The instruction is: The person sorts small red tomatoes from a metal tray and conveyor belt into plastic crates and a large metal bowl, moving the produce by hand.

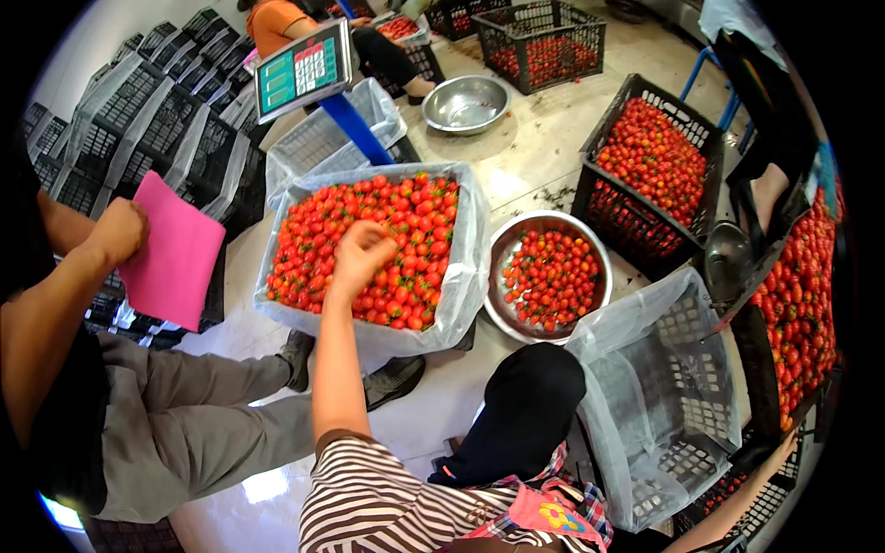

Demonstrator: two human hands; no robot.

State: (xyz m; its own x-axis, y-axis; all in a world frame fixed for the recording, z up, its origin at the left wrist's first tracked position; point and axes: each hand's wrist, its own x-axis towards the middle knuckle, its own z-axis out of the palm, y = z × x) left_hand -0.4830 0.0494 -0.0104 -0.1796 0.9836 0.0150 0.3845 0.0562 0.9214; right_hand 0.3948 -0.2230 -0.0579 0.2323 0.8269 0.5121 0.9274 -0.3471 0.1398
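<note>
My left hand [364, 257] reaches over a crate lined with clear plastic [464, 276] and heaped with cherry tomatoes [408, 297]. Its fingers are curled and blurred just above the fruit, and whether anything is between them does not show. Far to the right, my right hand [781, 453] lies by the lower edge of a dark crate [757, 373] piled with more tomatoes [802, 325]; its fingers are mostly hidden. Between my hands are a steel bowl [499, 307] partly filled with small tomatoes [553, 276] and a plastic-lined crate [643, 408] without fruit.
A digital scale display [304, 69] on a blue post [356, 128] rises behind the heaped crate. A co-worker at left holds a pink sheet [173, 252]. Stacked black crates [159, 131] line the left; a tomato-filled crate [588, 193] and steel bowl [467, 124] stand beyond.
</note>
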